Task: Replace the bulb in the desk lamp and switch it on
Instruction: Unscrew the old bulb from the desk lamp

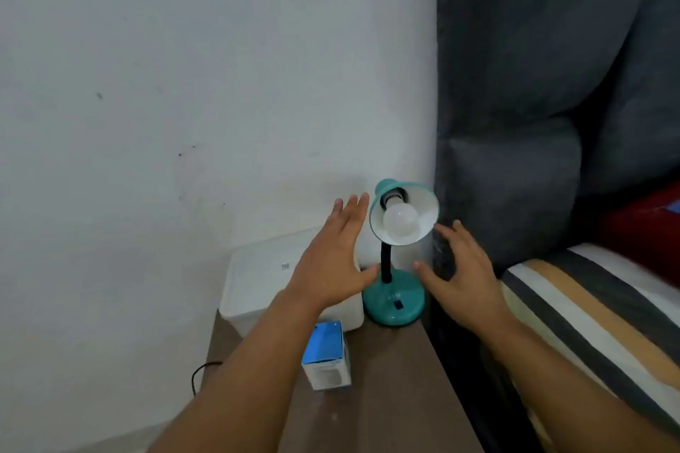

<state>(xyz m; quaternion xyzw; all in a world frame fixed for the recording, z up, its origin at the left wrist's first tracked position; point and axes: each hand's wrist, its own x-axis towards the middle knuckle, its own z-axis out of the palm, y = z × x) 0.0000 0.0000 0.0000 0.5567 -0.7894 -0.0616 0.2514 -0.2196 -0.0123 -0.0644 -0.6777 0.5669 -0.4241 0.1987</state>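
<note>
A teal desk lamp stands on its round base (394, 303) at the back of a brown bedside table (386, 397). Its shade (423, 204) tilts toward me and a white bulb (400, 221) sits unlit in the socket. My left hand (331, 265) is open, fingers spread, just left of the shade and not touching it. My right hand (460, 268) is open too, to the right of the lamp's black neck, apart from it. A blue and white bulb box (326, 357) stands on the table under my left forearm.
A white plastic container (254, 279) sits left of the lamp against the white wall. A grey padded headboard (515, 158) and a striped bed cover (588, 313) are on the right. A black cable (200, 373) hangs off the table's left edge.
</note>
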